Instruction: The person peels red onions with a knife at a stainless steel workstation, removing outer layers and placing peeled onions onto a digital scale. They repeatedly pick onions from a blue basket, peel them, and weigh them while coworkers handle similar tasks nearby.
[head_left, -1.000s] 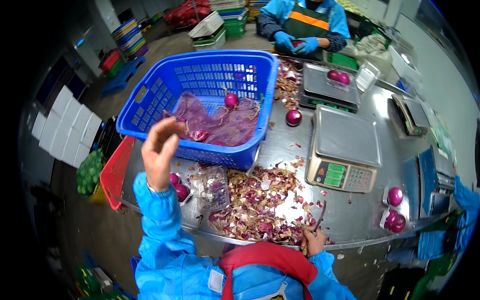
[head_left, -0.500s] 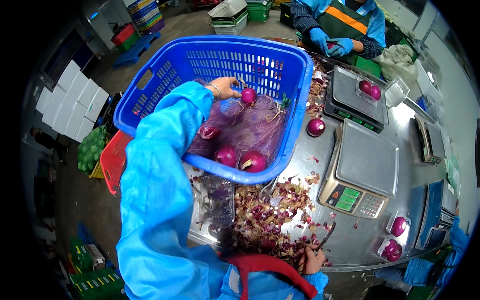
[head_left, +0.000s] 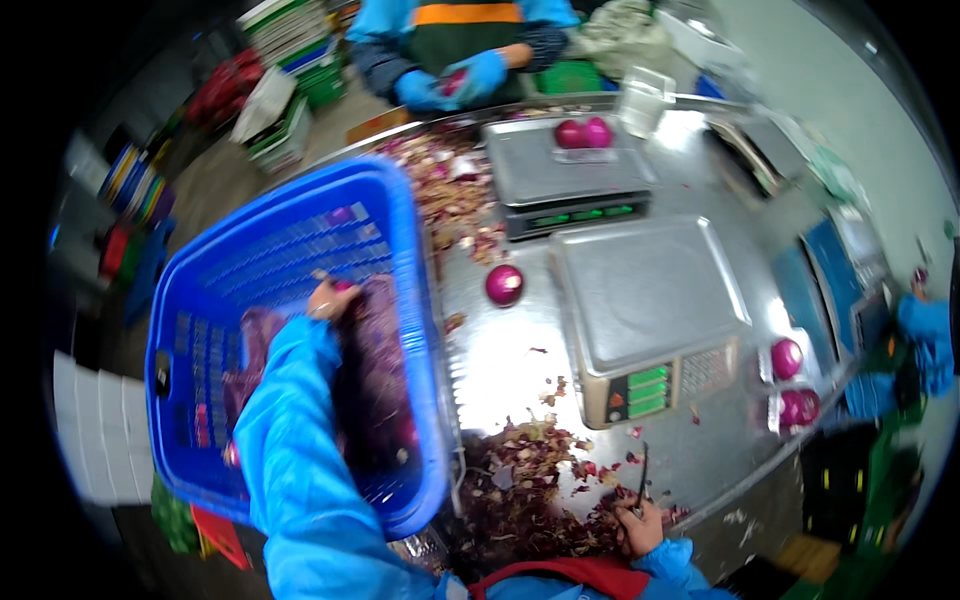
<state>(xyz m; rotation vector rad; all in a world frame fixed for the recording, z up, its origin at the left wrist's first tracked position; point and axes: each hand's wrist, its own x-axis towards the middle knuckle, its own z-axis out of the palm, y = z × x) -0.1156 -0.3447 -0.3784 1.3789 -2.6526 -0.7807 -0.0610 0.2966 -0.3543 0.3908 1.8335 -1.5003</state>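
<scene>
My left hand (head_left: 330, 300) reaches into a blue plastic basket (head_left: 425, 350), its fingers round a red onion (head_left: 343, 287) above purple mesh netting (head_left: 375, 350); the hand is slightly blurred. My right hand (head_left: 637, 525) is closed on a dark-bladed knife (head_left: 644, 470) at the table's near edge, beside a pile of onion skins and peel (head_left: 520, 450). A loose red onion (head_left: 504, 285) lies right of the basket, next to a steel-topped scale (head_left: 645, 285).
A co-worker (head_left: 465, 30) in blue gloves holds an onion across the steel table (head_left: 480, 360). A second scale (head_left: 515, 170) bears two onions. Packed onions (head_left: 795, 410) sit at the right edge. Stacked crates (head_left: 290, 50) stand behind; another worker (head_left: 925, 330) is at far right.
My left hand has gone deeper into the basket and closed round the onion there. The view has swung, shifting the basket down and left in the picture. My right hand keeps the knife.
</scene>
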